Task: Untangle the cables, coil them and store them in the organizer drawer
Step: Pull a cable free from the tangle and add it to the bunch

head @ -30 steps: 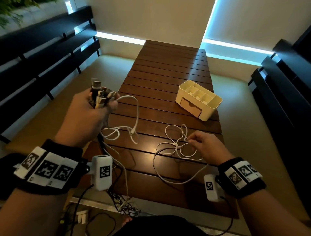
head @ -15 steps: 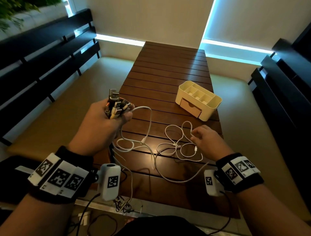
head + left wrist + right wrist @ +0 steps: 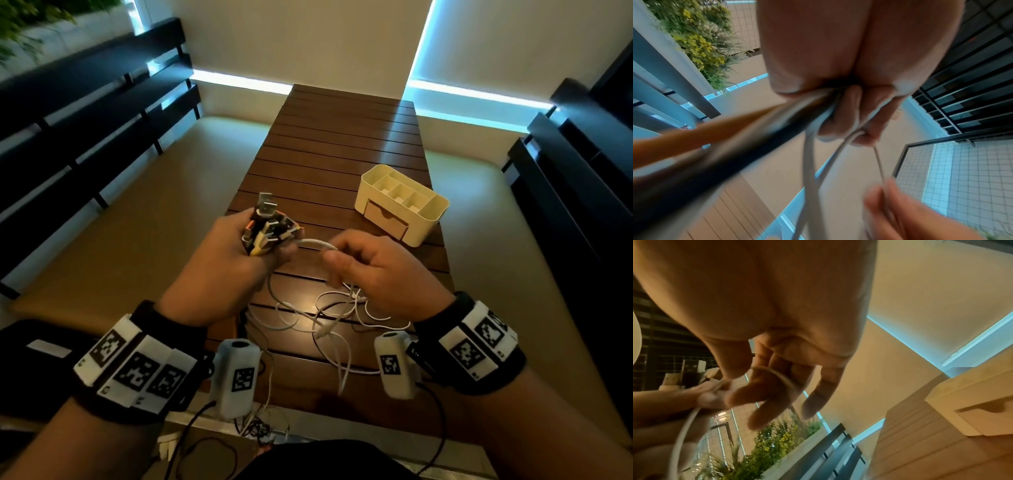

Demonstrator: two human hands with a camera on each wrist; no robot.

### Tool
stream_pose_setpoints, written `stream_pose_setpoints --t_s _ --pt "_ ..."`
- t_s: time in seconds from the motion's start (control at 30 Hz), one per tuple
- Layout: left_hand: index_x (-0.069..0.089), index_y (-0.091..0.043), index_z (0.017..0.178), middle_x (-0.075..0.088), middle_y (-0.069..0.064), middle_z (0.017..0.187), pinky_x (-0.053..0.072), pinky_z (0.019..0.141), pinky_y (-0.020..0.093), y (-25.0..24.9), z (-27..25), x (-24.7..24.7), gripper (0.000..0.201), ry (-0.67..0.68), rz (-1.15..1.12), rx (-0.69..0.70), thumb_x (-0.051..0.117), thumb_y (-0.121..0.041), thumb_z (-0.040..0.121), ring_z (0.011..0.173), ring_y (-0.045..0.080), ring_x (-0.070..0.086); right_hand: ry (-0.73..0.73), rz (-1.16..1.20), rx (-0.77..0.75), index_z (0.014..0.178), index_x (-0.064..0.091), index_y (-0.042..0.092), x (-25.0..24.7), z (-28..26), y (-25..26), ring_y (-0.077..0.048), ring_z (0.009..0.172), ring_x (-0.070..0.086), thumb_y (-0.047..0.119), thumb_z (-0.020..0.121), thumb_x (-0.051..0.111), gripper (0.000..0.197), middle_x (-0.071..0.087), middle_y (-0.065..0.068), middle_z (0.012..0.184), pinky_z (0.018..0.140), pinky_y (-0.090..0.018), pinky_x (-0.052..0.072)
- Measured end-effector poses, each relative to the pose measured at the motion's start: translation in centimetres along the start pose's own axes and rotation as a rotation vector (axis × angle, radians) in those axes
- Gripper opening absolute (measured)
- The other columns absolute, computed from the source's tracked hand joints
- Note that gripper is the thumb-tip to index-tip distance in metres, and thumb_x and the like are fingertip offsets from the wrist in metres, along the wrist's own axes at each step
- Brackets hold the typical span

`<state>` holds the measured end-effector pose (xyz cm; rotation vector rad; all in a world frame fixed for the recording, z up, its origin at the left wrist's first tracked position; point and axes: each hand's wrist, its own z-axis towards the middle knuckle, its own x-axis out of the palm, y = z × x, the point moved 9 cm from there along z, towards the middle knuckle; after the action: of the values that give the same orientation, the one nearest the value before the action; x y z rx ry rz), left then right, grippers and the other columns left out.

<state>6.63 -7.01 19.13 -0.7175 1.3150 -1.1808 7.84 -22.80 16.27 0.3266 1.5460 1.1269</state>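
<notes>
My left hand (image 3: 274, 246) grips a bundle of cable plugs (image 3: 265, 224) held upright above the table's left edge. A white cable (image 3: 315, 244) runs from that bundle to my right hand (image 3: 330, 253), which pinches it close beside the left hand. In the left wrist view my left hand (image 3: 840, 110) is curled round several cables, and a thin white cable (image 3: 878, 162) leads down to the right hand's fingers (image 3: 900, 216). Loose white cable loops (image 3: 335, 315) lie tangled on the table under both hands. The cream organizer (image 3: 435, 212) stands at the right, its drawer (image 3: 385, 219) closed.
The slatted wooden table (image 3: 342, 144) stretches away ahead. More cables (image 3: 260, 428) hang off its near edge. Dark slatted benches stand on both sides. In the right wrist view the organizer (image 3: 962, 391) is close on the right.
My right hand left the tangle on the table, rose and took hold of the white cable beside the left hand. My left hand moved toward the centre with the plugs.
</notes>
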Motion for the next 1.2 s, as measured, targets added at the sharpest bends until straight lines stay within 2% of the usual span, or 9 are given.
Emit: stream_pose_setpoints --t_s 0.13,0.23,0.37,0.57,0.73,0.8,0.87,1.0,1.2 --pt "0.07 -0.014 0.1 0.058 0.001 0.06 0.038 0.041 0.026 1.2 -0.2 -3.1 0.011 -0.104 -0.084 -0.048 0.066 -0.013 0.09 0.044 0.013 0.044 -0.037 0.075 0.153 0.093 0.064 0.025 -0.9 -1.9 -3.9 -0.02 0.063 0.064 0.034 0.098 0.052 0.016 0.067 -0.005 0.076 0.063 -0.029 0.055" --pt "0.07 -0.016 0.1 0.064 0.003 0.067 0.04 0.043 0.023 2.1 -0.4 -3.5 0.011 -0.121 -0.039 -0.052 0.067 -0.013 0.09 0.046 0.012 0.048 -0.064 0.093 0.247 0.092 0.068 0.025 -1.1 -3.7 -6.3 -0.004 0.054 0.052 0.042 0.092 0.052 0.024 0.06 0.009 0.067 0.052 -0.016 0.041" --pt "0.07 -0.013 0.101 0.066 -0.019 0.067 0.042 0.052 0.01 2.9 -0.4 -2.2 0.012 -0.08 0.006 -0.068 0.066 -0.009 0.091 0.053 -0.004 0.056 -0.061 -0.053 0.254 0.097 0.07 0.023 -0.5 -4.6 -6.8 0.0 0.059 0.052 0.034 0.098 0.052 0.021 0.062 0.003 0.072 0.055 -0.009 0.041" --pt "0.07 -0.015 0.097 0.063 -0.007 0.061 0.042 0.047 0.021 3.0 -2.0 2.5 0.008 0.251 -0.041 -0.168 0.067 -0.013 0.09 0.05 0.009 0.05 0.348 -0.169 0.388 0.102 0.061 0.045 2.8 -7.0 -7.4 0.007 0.087 0.055 0.041 0.092 0.062 0.011 0.057 0.019 0.098 0.07 -0.013 0.043" --pt "0.069 -0.016 0.093 0.057 -0.004 0.06 0.042 0.047 0.026 3.9 -4.2 8.0 0.008 0.468 -0.089 -0.255 0.068 -0.008 0.09 0.05 0.016 0.048 0.222 0.045 0.338 0.132 0.046 0.048 1.3 -7.6 -3.7 0.009 0.102 0.055 0.044 0.086 0.07 0.053 0.054 0.026 0.116 0.074 -0.006 0.048" --pt "0.068 -0.019 0.088 0.052 -0.001 0.057 0.038 0.045 0.026 4.5 -4.6 9.2 0.016 0.463 -0.168 -0.302 0.066 -0.004 0.091 0.047 0.017 0.044 0.224 0.069 0.294 0.133 0.049 0.044 2.2 -7.7 -2.5 0.005 0.098 0.06 0.05 0.085 0.066 0.051 0.06 0.022 0.113 0.079 -0.015 0.053" --pt "0.064 -0.006 0.093 0.052 0.0 0.055 0.037 0.045 0.027 5.1 -4.7 9.7 0.005 0.452 -0.212 -0.324 0.065 -0.001 0.091 0.046 0.016 0.043 0.198 0.062 0.289 0.127 0.054 0.037 3.5 -8.0 -2.5 0.0 0.089 0.066 0.044 0.089 0.062 0.04 0.069 0.014 0.104 0.077 -0.02 0.056" --pt "0.066 -0.008 0.099 0.07 0.006 0.071 0.04 0.045 0.023 6.2 -3.4 8.0 0.007 0.292 -0.159 -0.305 0.063 -0.006 0.093 0.048 0.012 0.048 0.085 0.08 0.372 0.093 0.067 0.018 4.6 -9.7 -4.6 -0.007 0.062 0.068 0.029 0.098 0.056 0.017 0.072 0.004 0.075 0.063 -0.019 0.053" --pt "0.062 -0.005 0.103 0.07 0.011 0.077 0.031 0.043 0.023 7.1 -1.3 5.1 0.008 0.161 -0.28 -0.287 0.056 -0.006 0.098 0.039 0.011 0.034 0.466 -0.194 0.844 0.091 0.067 0.024 8.3 -17.5 -12.5 -0.005 0.066 0.07 0.037 0.101 0.051 0.023 0.073 0.006 0.074 0.063 -0.023 0.052"
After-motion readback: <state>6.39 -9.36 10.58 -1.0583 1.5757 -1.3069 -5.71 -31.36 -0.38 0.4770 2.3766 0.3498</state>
